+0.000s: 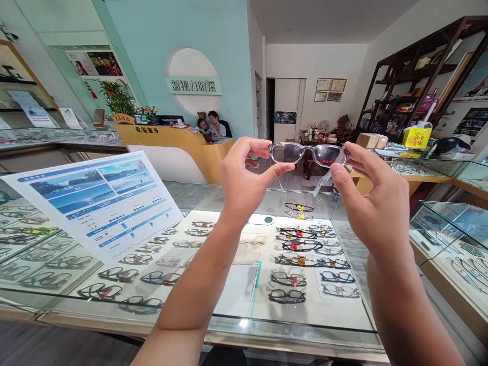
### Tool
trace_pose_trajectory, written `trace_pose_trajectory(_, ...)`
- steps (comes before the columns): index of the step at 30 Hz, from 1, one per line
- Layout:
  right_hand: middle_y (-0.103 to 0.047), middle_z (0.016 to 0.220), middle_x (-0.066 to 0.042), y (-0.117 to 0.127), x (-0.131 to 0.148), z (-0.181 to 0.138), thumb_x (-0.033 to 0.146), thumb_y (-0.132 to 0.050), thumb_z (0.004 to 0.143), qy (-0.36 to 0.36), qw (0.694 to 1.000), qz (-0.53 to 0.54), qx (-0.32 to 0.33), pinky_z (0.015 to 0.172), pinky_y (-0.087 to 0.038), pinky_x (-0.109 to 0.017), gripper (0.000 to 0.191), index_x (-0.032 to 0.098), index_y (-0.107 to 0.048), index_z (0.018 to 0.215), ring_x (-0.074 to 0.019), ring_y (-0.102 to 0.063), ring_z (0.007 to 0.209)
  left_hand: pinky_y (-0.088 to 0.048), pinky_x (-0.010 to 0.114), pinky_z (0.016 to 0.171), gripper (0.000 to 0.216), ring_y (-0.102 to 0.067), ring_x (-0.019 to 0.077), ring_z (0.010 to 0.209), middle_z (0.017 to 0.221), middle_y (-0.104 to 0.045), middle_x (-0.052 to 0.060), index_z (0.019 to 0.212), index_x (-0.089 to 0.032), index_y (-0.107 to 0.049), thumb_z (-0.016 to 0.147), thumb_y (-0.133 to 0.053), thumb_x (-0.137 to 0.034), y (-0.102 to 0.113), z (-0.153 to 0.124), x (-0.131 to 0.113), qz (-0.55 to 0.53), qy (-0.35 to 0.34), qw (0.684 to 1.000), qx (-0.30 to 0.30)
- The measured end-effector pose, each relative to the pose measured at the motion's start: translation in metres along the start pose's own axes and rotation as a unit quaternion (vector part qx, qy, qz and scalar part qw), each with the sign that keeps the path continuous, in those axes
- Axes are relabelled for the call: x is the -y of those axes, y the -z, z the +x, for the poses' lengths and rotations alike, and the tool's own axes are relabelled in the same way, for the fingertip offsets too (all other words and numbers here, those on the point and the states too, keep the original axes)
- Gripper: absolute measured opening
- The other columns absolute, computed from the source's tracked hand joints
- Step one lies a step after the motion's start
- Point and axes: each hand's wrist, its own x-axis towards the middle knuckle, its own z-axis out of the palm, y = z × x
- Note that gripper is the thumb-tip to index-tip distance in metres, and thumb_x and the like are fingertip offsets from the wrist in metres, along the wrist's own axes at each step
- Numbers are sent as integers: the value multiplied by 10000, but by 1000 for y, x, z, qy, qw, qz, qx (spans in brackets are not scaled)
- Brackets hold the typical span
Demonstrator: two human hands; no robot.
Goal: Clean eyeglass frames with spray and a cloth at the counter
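Observation:
A pair of eyeglasses (307, 152) with a clear frame is held up in front of me, above the glass display case. My left hand (249, 175) pinches its left end between thumb and fingers. At the other end my right hand (366, 188) grips the frame by the hinge, thumb below and fingers on top. The temples are unfolded and hang down and away. Red lettering shows on the right lens. Beneath my arms, rows of eyeglasses (287, 296) lie inside the glass display case (244, 335).
A printed sheet (91, 201) stands tilted on the glass at left. Further off are a wooden counter (168, 147) with two people (215, 124) behind it, a dark shelf (415, 76) and a yellow container (417, 136). Another glass case (453, 244) borders the right side.

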Motion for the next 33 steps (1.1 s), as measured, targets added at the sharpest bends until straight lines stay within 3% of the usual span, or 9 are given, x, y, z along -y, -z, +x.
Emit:
trace_pose_trajectory(4,-770,1442,-94,-3,-10,7,471,-686,1056,-17,992,114,-48,1141,-618,-548,418,304,-737,1436,-289,-758,1285,-592,380,801,615,-733,235,1056,1109,-763,45,1170,-282,-747,746,-946,-681,0,2,6,13,-114,993,-35)
trace_pose_trajectory(7,-797,1390,-80,-6,-17,11,512,-641,1082,-38,987,140,-72,1141,-617,-567,371,293,-795,1338,-287,-772,1260,-600,417,834,618,-712,256,1119,1173,-756,49,1266,-332,-727,781,-928,-659,-3,3,13,2,-199,978,-61)
trace_pose_trajectory(9,-817,1343,-74,-8,-20,12,550,-607,1094,-47,986,149,-62,1127,-623,-578,389,285,-820,1283,-290,-785,1234,-606,438,871,623,-710,266,1148,1210,-754,48,1303,-352,-714,794,-925,-642,-4,4,18,-8,-218,974,-64)
trace_pose_trajectory(16,-852,1190,-74,-9,-18,11,512,-645,1082,-18,989,136,-62,991,-683,-452,342,265,-831,1229,-247,-816,1090,-638,411,912,673,-720,285,1246,1301,-734,67,1352,-339,-680,810,-906,-668,-11,3,40,-41,-147,988,-29)
trace_pose_trajectory(26,-838,1148,-73,-10,-11,7,468,-713,1048,-4,988,129,-80,1011,-677,-480,272,264,-816,1196,-250,-811,1072,-623,463,1106,796,-689,324,1390,1476,-670,76,1463,-390,-602,802,-846,-762,-20,2,62,-144,-99,984,31)
trace_pose_trajectory(33,-839,1150,-76,-11,-10,7,496,-715,1038,-19,990,119,-79,1006,-678,-466,301,249,-809,1182,-246,-812,1066,-601,463,1138,762,-683,315,1397,1490,-649,82,1486,-381,-552,861,-842,-708,-26,-3,59,-140,-87,986,39)
